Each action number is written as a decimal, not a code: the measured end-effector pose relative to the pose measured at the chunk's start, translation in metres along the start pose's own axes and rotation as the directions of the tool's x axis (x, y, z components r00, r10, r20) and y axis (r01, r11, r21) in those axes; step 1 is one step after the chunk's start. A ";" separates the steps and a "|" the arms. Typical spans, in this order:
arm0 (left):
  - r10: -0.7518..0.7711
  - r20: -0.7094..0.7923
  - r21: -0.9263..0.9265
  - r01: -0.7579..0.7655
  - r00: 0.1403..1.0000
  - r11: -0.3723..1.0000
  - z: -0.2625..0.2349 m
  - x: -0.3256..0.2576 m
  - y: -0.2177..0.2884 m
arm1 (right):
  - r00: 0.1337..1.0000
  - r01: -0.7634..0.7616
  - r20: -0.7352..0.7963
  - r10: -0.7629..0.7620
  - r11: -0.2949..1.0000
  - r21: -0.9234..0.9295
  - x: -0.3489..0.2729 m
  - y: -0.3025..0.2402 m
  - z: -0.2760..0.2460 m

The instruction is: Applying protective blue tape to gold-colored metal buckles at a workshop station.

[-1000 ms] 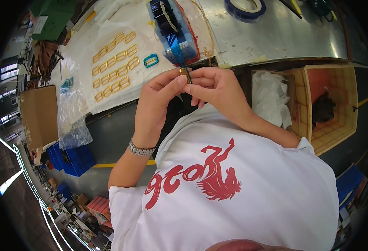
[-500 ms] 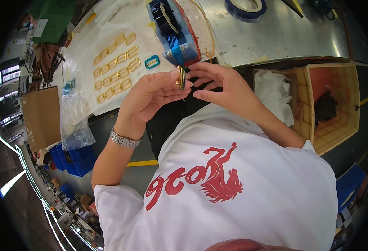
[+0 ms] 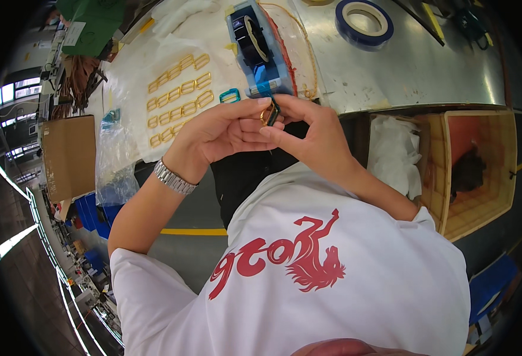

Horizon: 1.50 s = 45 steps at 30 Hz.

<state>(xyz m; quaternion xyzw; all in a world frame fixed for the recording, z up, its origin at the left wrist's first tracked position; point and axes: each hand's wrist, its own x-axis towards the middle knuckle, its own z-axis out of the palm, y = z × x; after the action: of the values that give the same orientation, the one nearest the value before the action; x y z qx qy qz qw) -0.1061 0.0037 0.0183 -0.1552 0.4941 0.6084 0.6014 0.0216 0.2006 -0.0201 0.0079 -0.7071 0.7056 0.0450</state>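
Note:
A gold rectangular buckle (image 3: 265,115) is held between my two hands, just in front of a blue tape dispenser (image 3: 254,41). My left hand (image 3: 225,130) pinches its left side with thumb and fingers. On the other side, my right hand (image 3: 317,127) closes thumb and index finger around the buckle, where a dark blue strip runs along its edge. Glossy blue tape (image 3: 263,77) comes down from the dispenser's roll toward my fingertips. Left of the dispenser lies a buckle covered in blue (image 3: 230,95). Several bare gold buckles (image 3: 179,94) lie in rows on white sheeting; my left hand hides part of the lowest row.
A blue-rimmed tape roll (image 3: 364,22) lies on the metal tabletop (image 3: 415,77). Below at right stand a yellowish crate (image 3: 481,172) and white wrapping (image 3: 393,151). A cardboard piece (image 3: 68,157) and a clear plastic bag (image 3: 115,160) hang at the table's left.
My right hand, spread and apart from the buckle before, has come left and closed on it. The buckle has turned in my fingers. The whole view has shifted slightly.

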 end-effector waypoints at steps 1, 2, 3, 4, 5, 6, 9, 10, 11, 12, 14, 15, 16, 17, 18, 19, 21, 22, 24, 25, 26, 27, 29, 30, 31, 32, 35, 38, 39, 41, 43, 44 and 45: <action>0.008 -0.003 -0.007 -0.008 1.000 1.000 0.002 -0.002 -0.002 | 1.000 -0.014 -0.008 0.014 1.000 0.011 0.000 -0.001 0.000; 0.046 0.014 -0.008 -0.046 0.999 0.999 0.007 -0.003 -0.003 | 0.999 -0.030 -0.024 0.031 0.999 0.021 0.001 -0.001 0.000; 0.085 0.030 -0.012 -0.085 0.996 0.996 0.010 -0.004 -0.006 | 0.999 -0.030 -0.022 0.030 0.999 0.019 0.001 -0.002 0.000; 0.088 0.031 -0.015 -0.087 0.996 0.996 0.013 -0.006 -0.014 | 0.999 -0.030 -0.026 0.032 0.997 0.066 0.001 -0.003 0.001; 0.256 -0.082 0.162 -0.240 0.963 0.957 0.017 -0.008 -0.025 | 0.999 -0.030 -0.036 0.035 0.993 0.113 0.001 -0.004 0.002; 0.429 -0.161 0.347 -0.356 0.889 0.868 0.020 -0.011 -0.037 | 0.999 -0.031 -0.039 0.036 0.993 0.112 0.002 -0.004 0.002; 0.839 -0.104 0.723 -0.538 0.535 0.432 0.037 -0.018 -0.075 | 0.995 -0.092 -0.012 0.097 0.971 0.220 0.000 -0.007 0.003; 0.919 -0.022 0.791 -0.555 0.394 0.257 0.038 -0.016 -0.086 | 0.991 -0.128 0.008 0.131 0.950 0.284 -0.001 -0.009 0.003; 0.920 -0.025 0.788 -0.558 0.392 0.260 0.041 -0.014 -0.091 | 0.987 -0.162 0.037 0.159 0.924 0.345 -0.001 -0.011 0.003; 0.960 0.035 0.830 -0.543 0.278 0.127 0.044 -0.012 -0.095 | 0.986 -0.164 0.039 0.161 0.926 0.340 -0.002 -0.013 0.004; 0.989 0.112 0.874 -0.483 0.099 -0.050 0.044 -0.004 -0.102 | 0.978 -0.207 0.061 0.199 0.905 0.371 -0.005 -0.015 0.006; 0.989 0.110 0.872 -0.487 0.095 -0.050 0.043 -0.003 -0.104 | 0.978 -0.208 0.061 0.199 0.907 0.366 -0.006 -0.019 0.006; 0.989 0.136 0.887 -0.451 0.052 -0.098 0.043 -0.001 -0.105 | 0.973 -0.231 0.062 0.224 0.905 0.356 -0.008 -0.024 0.006; 0.987 0.161 0.899 -0.413 0.011 -0.142 0.042 0.000 -0.107 | 0.966 -0.256 0.063 0.250 0.903 0.346 -0.011 -0.027 0.006; 0.987 0.160 0.897 -0.418 0.011 -0.141 0.042 0.001 -0.108 | 0.966 -0.258 0.061 0.253 0.904 0.341 -0.014 -0.027 0.007; 0.985 0.171 0.896 -0.416 0.003 -0.154 0.042 0.001 -0.109 | 0.964 -0.263 0.062 0.258 0.897 0.356 -0.017 -0.025 0.007; 0.982 0.187 0.893 -0.417 0.003 -0.168 0.042 0.000 -0.111 | 0.962 -0.269 0.055 0.268 0.887 0.374 -0.022 -0.024 0.006; 0.986 0.157 0.908 -0.402 0.060 -0.120 0.042 -0.003 -0.111 | 0.954 -0.297 0.083 0.287 0.877 0.377 -0.024 -0.024 0.005; 0.983 0.134 0.919 -0.387 0.123 -0.077 0.042 -0.007 -0.107 | 0.946 -0.323 0.101 0.308 0.865 0.385 -0.029 -0.024 0.004; 0.978 0.123 0.917 -0.396 0.167 -0.048 0.043 -0.008 -0.103 | 0.947 -0.318 0.100 0.304 0.865 0.387 -0.033 -0.024 0.005; 0.972 0.111 0.915 -0.403 0.208 -0.018 0.043 -0.009 -0.099 | 0.949 -0.314 0.100 0.299 0.867 0.387 -0.035 -0.024 0.005; 0.971 0.115 0.914 -0.405 0.211 -0.021 0.042 -0.008 -0.093 | 0.950 -0.312 0.095 0.299 0.867 0.389 -0.036 -0.022 0.005; 0.920 0.040 0.815 -0.545 0.391 0.196 0.039 -0.006 -0.079 | 0.951 -0.310 0.110 0.290 0.863 0.399 -0.037 -0.013 0.005; 0.884 0.023 0.774 -0.569 0.466 0.280 0.040 -0.006 -0.072 | 0.951 -0.308 0.109 0.289 0.862 0.402 -0.036 -0.011 0.006; 0.884 0.025 0.775 -0.568 0.467 0.278 0.039 -0.007 -0.063 | 0.954 -0.298 0.118 0.275 0.845 0.443 -0.035 -0.009 0.006; 0.818 0.017 0.722 -0.573 0.574 0.388 0.036 -0.008 -0.053 | 0.957 -0.290 0.125 0.262 0.825 0.485 -0.034 -0.007 0.007; 0.693 -0.013 0.619 -0.539 0.720 0.572 0.034 -0.012 -0.029 | 0.954 -0.297 0.150 0.258 0.864 0.407 -0.032 -0.003 0.003; 0.575 -0.019 0.571 -0.463 0.818 0.678 0.032 -0.014 -0.014 | 0.947 -0.311 0.182 0.264 0.892 0.327 -0.028 0.003 -0.004; 0.574 -0.020 0.573 -0.461 0.819 0.678 0.031 -0.013 -0.012 | 0.947 -0.311 0.182 0.263 0.892 0.329 -0.025 0.005 -0.006; 0.520 -0.001 0.549 -0.434 0.854 0.714 0.030 -0.013 -0.008 | 0.964 -0.253 0.146 0.222 0.933 0.255 -0.018 0.008 -0.010; 0.523 -0.016 0.555 -0.428 0.852 0.714 0.031 -0.015 -0.008 | 0.982 -0.171 0.116 0.147 0.954 0.244 -0.011 0.009 -0.010; 0.525 -0.026 0.558 -0.424 0.850 0.713 0.031 -0.015 -0.008 | 0.994 -0.090 0.082 0.073 0.970 0.227 -0.008 0.009 -0.010; 0.525 -0.026 0.560 -0.422 0.851 0.712 0.031 -0.015 -0.008 | 0.994 -0.089 0.080 0.072 0.969 0.229 -0.006 0.007 -0.010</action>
<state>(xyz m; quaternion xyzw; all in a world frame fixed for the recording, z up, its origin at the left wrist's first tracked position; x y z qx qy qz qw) -0.0823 0.0177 0.0415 0.0959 0.7197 0.5628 0.3951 0.0273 0.2100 -0.0272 0.0096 -0.6206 0.7840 -0.0100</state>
